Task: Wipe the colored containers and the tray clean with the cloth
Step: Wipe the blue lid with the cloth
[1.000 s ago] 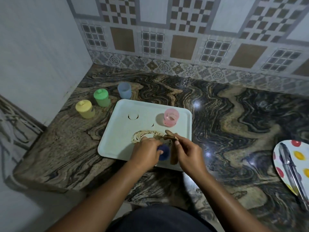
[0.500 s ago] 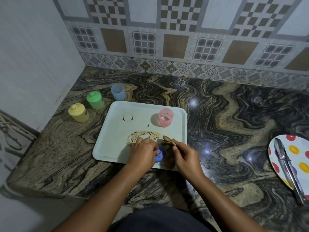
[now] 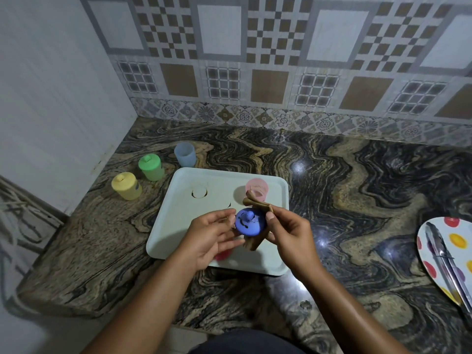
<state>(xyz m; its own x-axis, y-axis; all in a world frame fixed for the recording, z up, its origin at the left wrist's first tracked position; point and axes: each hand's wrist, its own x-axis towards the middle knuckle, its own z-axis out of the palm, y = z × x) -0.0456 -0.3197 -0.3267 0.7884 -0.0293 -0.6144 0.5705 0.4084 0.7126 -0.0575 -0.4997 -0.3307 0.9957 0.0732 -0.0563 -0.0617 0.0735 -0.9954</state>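
Two hands over tray's (image 3: 178,190) near edge | blue lid (image 3: 249,223) | cloth (image 3: 255,204)

Single head-worn wide-angle view, looking forward and down from above the counter (image 3: 357,200), close over both hands at frame centre, tiled wall (image 3: 255,60) facing across the top, tray (image 3: 178,200) just beyond.

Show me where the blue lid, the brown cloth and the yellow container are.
blue lid (image 3: 249,222): head view, on its top face near the knob.
brown cloth (image 3: 256,205): head view, on the fold above the lid.
yellow container (image 3: 127,186): head view, on its side wall.
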